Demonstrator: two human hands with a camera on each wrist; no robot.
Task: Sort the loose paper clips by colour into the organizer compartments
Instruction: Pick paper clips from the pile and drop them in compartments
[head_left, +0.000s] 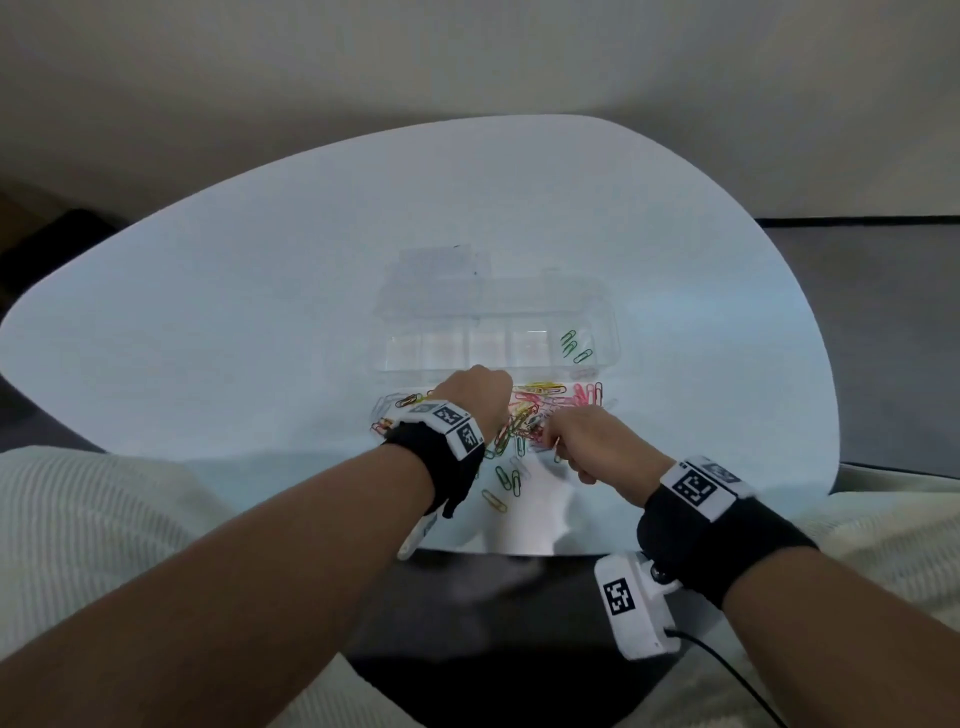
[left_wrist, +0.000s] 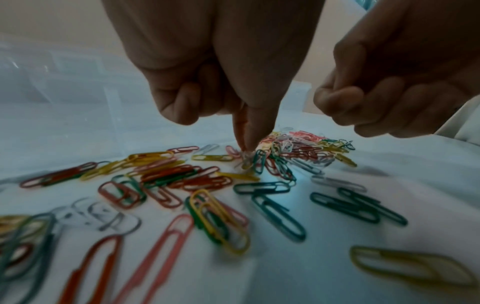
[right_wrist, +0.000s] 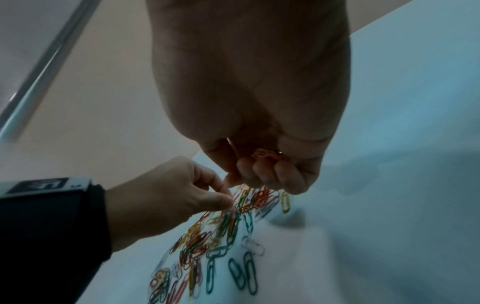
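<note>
Left hand (left_wrist: 233, 67) pinching clip from pile (left_wrist: 197, 176) at frame centre. Right hand (right_wrist: 262, 123) clenching around red clips (right_wrist: 265, 154) — probably batching one colour. Organizer (head_left: 498, 332) sitting above pile, green clips (head_left: 574, 345) lying in rightmost compartment.

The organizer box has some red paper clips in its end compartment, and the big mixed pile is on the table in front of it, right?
Not quite. The paper clips in the end compartment of the organizer box are green, not red, as the head view shows. The rest is right: the big mixed pile lies on the table in front of it.
</note>
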